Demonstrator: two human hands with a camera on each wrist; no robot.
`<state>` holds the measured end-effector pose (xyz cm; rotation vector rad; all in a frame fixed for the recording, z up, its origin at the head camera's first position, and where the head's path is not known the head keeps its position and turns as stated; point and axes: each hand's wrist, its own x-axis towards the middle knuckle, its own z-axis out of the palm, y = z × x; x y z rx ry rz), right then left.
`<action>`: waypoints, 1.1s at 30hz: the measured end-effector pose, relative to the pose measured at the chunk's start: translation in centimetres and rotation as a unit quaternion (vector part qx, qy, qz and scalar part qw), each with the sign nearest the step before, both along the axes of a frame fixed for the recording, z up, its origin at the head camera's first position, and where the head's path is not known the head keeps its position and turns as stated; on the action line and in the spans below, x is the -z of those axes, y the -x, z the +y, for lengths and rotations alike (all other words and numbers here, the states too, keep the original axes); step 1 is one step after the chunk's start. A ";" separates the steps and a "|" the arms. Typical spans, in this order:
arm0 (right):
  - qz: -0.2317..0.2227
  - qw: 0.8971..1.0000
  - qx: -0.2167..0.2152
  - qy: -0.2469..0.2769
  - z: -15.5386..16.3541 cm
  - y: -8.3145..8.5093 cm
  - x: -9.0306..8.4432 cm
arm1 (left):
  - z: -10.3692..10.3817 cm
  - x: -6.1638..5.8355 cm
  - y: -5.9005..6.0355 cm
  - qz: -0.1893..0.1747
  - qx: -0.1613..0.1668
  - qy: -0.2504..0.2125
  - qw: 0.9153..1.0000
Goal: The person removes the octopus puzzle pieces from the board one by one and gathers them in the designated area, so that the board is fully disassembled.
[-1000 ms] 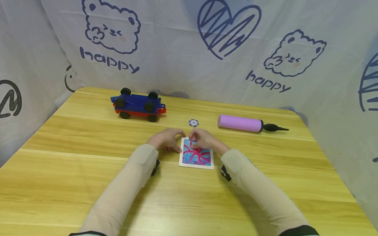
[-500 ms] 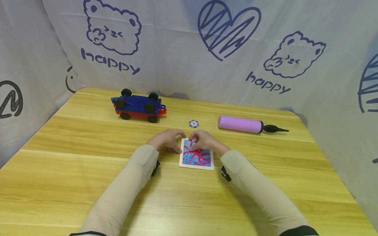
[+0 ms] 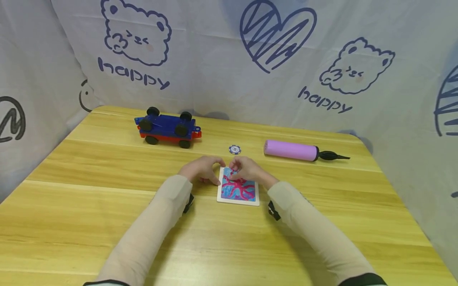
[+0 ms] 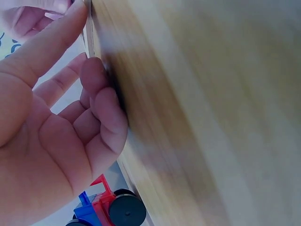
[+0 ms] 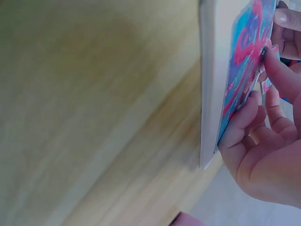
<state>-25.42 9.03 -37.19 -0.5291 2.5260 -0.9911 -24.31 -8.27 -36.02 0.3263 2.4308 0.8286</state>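
Note:
A square jigsaw puzzle (image 3: 239, 194) with a white border and a pink octopus on blue lies flat on the table. My left hand (image 3: 202, 167) steadies its far left corner, thumb at the left edge and index finger by the far edge; the other fingers curl beside it in the left wrist view. Over the picture's upper part, my right hand (image 3: 247, 168) pinches a small pink-and-blue puzzle piece (image 5: 266, 85) between thumb and fingers. Seen from the right wrist, the piece is tilted up from the picture (image 5: 239, 61), and its lower part is hidden by fingers.
Beyond the hands lies a blue-and-white poker chip (image 3: 234, 149). An upside-down blue and red toy wagon (image 3: 168, 127) is at the back left. A purple hand pump (image 3: 291, 150) with a black nozzle lies back right. A printed white cloth (image 3: 211, 59) hangs behind the table (image 3: 89, 222).
The right fingertips have shifted slightly over the picture's upper part, and the pinched piece has changed its angle a little. The left hand and the puzzle have stayed in place.

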 end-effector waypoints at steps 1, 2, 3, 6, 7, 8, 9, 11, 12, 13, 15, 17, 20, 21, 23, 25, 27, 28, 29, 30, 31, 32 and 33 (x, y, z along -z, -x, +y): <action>-0.002 1.000 0.002 0.008 0.1 0.0 0.0 | 0.0 0.0 0.0 0.000 0.001 0.000 1.000; -0.003 1.000 0.004 0.015 0.1 0.1 0.1 | 0.0 0.0 0.0 0.000 0.001 0.000 1.000; -0.003 1.000 0.007 0.020 0.2 0.1 0.1 | 0.0 0.0 0.0 0.001 0.002 -0.001 1.000; 0.000 1.000 0.011 0.027 0.2 0.0 0.1 | 0.0 0.0 0.0 0.001 0.003 -0.001 1.000; 0.002 1.000 0.011 0.026 0.2 0.0 0.1 | 0.0 0.0 0.0 0.001 0.004 -0.001 1.000; 0.005 1.000 0.010 0.023 0.2 -0.1 0.0 | 0.1 0.0 0.0 0.001 0.004 0.000 1.000; 0.008 1.000 0.009 0.021 0.2 -0.1 0.0 | 0.1 -0.1 0.0 0.001 0.004 0.000 1.000; 0.018 1.000 0.003 0.011 0.2 -0.2 -0.1 | 0.1 -0.1 0.0 0.000 0.004 0.002 1.000; 0.021 1.000 0.000 0.007 0.2 -0.2 -0.1 | 0.1 -0.1 -0.1 0.000 0.004 0.002 1.000; 0.024 1.000 -0.002 0.003 0.2 -0.3 -0.1 | 0.1 -0.1 -0.1 0.000 0.004 0.003 1.000; 0.025 1.000 -0.003 0.001 0.2 -0.3 -0.1 | 0.1 -0.1 -0.1 0.000 0.003 0.003 1.000; 0.019 1.000 0.001 0.002 0.2 -0.3 -0.1 | 0.1 -0.2 -0.1 0.001 0.003 0.004 1.000; -0.003 1.000 0.019 0.015 0.2 -0.1 0.0 | 0.1 -0.2 -0.1 0.000 0.001 0.006 1.000; -0.014 0.999 0.027 0.022 0.2 -0.1 0.1 | 0.2 -0.3 -0.1 0.000 0.002 0.008 1.000; -0.035 0.998 0.043 0.035 0.2 0.0 0.1 | 0.2 -0.3 -0.1 0.000 0.002 0.010 1.000; -0.056 0.996 0.058 0.049 0.2 0.1 0.1 | 0.2 -0.2 0.0 -0.001 0.003 0.011 1.000; -0.074 0.993 0.068 0.063 0.3 0.2 0.1 | 0.2 -0.1 0.0 0.000 0.004 0.010 1.000; -0.081 0.992 0.072 0.068 0.4 0.2 0.1 | 0.2 -0.1 0.0 0.000 0.004 0.011 1.000; -0.087 0.991 0.075 0.074 0.5 0.2 0.1 | 0.2 -0.1 0.0 0.001 0.004 0.010 1.000; -0.094 0.989 0.078 0.080 0.6 0.2 0.0 | 0.2 -0.1 0.1 0.000 0.005 0.009 1.000; -0.098 0.988 0.079 0.085 0.6 0.2 -0.1 | 0.2 -0.1 0.1 0.000 0.005 0.008 1.000; -0.100 0.988 0.081 0.090 0.7 0.2 -0.1 | 0.2 -0.1 0.1 0.000 0.005 0.007 1.000; -0.102 0.987 0.083 0.094 0.8 0.2 -0.2 | 0.2 -0.1 0.1 -0.001 0.005 0.006 1.000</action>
